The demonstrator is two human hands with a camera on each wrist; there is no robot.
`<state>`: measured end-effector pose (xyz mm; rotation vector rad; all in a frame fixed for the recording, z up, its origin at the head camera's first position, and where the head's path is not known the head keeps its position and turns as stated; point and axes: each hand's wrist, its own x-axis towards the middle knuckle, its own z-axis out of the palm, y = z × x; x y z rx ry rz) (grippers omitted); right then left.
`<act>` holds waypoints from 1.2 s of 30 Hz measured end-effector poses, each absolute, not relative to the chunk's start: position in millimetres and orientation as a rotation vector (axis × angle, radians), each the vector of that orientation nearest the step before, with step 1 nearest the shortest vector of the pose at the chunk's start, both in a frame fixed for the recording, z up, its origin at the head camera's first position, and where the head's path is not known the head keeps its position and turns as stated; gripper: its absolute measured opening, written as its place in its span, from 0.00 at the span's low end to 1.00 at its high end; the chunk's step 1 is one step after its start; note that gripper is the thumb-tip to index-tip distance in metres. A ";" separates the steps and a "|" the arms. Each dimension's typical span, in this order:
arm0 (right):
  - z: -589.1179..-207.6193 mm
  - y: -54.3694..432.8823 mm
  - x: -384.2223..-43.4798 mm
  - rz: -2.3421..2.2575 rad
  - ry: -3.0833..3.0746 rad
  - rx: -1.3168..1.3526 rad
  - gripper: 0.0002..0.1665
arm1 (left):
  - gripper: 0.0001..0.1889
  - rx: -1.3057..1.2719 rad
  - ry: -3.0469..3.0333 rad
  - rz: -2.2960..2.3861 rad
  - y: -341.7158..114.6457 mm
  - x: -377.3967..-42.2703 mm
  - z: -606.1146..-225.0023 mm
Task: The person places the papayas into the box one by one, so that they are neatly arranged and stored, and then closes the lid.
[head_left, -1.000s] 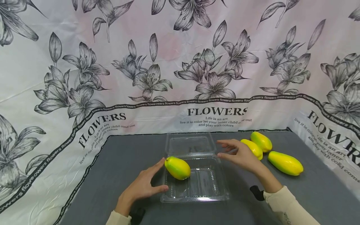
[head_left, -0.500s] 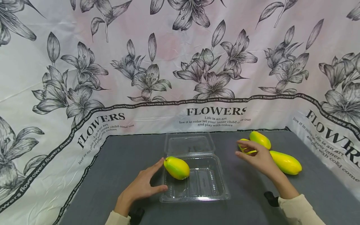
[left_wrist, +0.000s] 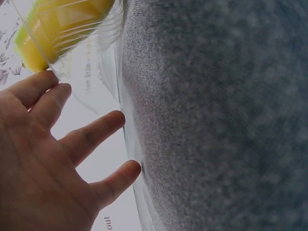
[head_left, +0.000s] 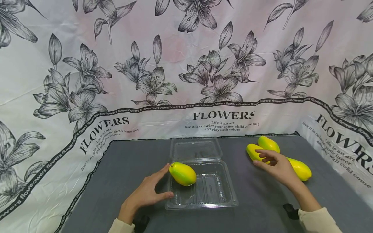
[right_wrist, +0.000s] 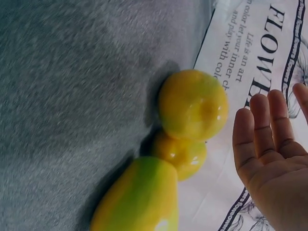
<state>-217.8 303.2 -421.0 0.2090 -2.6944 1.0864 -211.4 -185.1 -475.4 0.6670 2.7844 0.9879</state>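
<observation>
A clear plastic clamshell box [head_left: 231, 194] lies opened flat, its lid [head_left: 196, 150] folded back toward the wall. One yellow-green papaya [head_left: 183, 174] sits in the left part of its base. My left hand [head_left: 145, 191] is spread at the box's left side, fingertips at or very near the wall; in the left wrist view its fingers [left_wrist: 91, 139] are extended. To the right, my right hand [head_left: 278, 166] hovers over a group of papayas, holding nothing, fingers loosely bent. The nearest papaya [head_left: 253, 152] is partly hidden by it; another papaya [head_left: 268, 144] lies behind, and a third papaya [head_left: 303, 170] to the right.
The grey cloth-covered table [head_left: 134, 161] meets a white floral curtain [head_left: 157, 119] at the back and both sides. In the right wrist view the papayas lie close together, the front papaya [right_wrist: 192, 106] end-on to the camera.
My right hand has moved right, from beside the box's right edge to over the loose papayas. The left hand, the box and the papaya in it stay put.
</observation>
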 end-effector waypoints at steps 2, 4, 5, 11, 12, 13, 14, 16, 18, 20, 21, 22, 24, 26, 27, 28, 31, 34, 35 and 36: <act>-421.6 305.7 -217.2 1.077 -2.695 0.212 0.31 | 0.51 0.662 2.784 0.986 -185.2 -211.4 -475.2; -421.8 308.5 -216.6 1.068 -2.683 0.217 0.30 | 0.51 0.657 2.782 0.985 -185.1 -211.4 -474.8; -421.9 310.0 -216.3 1.064 -2.674 0.219 0.30 | 0.51 0.656 2.780 0.986 -185.0 -211.4 -474.6; -423.4 320.3 -215.1 1.016 -2.620 0.219 0.28 | 0.51 0.659 2.784 0.984 -184.7 -211.2 -473.6; -423.6 322.0 -215.1 1.003 -2.615 0.216 0.27 | 0.52 0.661 2.785 0.982 -184.6 -211.3 -473.5; -423.7 324.0 -215.2 0.994 -2.608 0.217 0.27 | 0.52 0.662 2.786 0.982 -184.6 -211.3 -473.3; -423.6 326.0 -215.3 0.984 -2.601 0.217 0.27 | 0.52 0.663 2.786 0.982 -184.5 -211.4 -473.2; -423.1 330.3 -215.6 0.961 -2.594 0.213 0.27 | 0.52 0.665 2.787 0.984 -184.4 -211.5 -473.2; -422.5 334.8 -215.7 0.938 -2.589 0.207 0.26 | 0.52 0.667 2.788 0.984 -184.2 -211.4 -473.2; -421.3 339.2 -215.2 0.912 -2.585 0.195 0.26 | 0.52 0.667 2.790 0.984 -184.3 -211.3 -473.5; -420.8 341.5 -214.8 0.900 -2.585 0.184 0.26 | 0.52 0.667 2.791 0.982 -184.3 -211.2 -473.7; -420.1 343.9 -214.2 0.886 -2.585 0.175 0.26 | 0.52 0.668 2.790 0.982 -184.4 -211.2 -473.8; -418.7 349.1 -212.6 0.866 -2.597 0.152 0.27 | 0.52 0.673 2.792 0.979 -184.5 -211.3 -474.0; -417.9 355.0 -211.5 0.849 -2.621 0.120 0.28 | 0.52 0.678 2.794 0.977 -184.5 -211.3 -474.1; -417.9 358.3 -211.1 0.851 -2.636 0.107 0.29 | 0.52 0.680 2.795 0.976 -184.6 -211.3 -474.1; -417.9 361.6 -210.7 0.847 -2.653 0.092 0.31 | 0.52 0.681 2.796 0.977 -184.5 -211.3 -474.0; -420.5 373.1 -210.3 0.861 -2.694 0.066 0.34 | 0.52 0.679 2.797 0.975 -184.5 -211.2 -473.8; -425.0 385.2 -210.3 0.871 -2.721 0.062 0.35 | 0.52 0.676 2.798 0.971 -184.4 -211.3 -473.8; -426.6 389.0 -210.1 0.877 -2.727 0.062 0.35 | 0.52 0.675 2.798 0.968 -184.4 -211.3 -473.8; -428.0 392.4 -210.0 0.873 -2.734 0.049 0.36 | 0.52 0.675 2.796 0.968 -184.4 -211.3 -473.8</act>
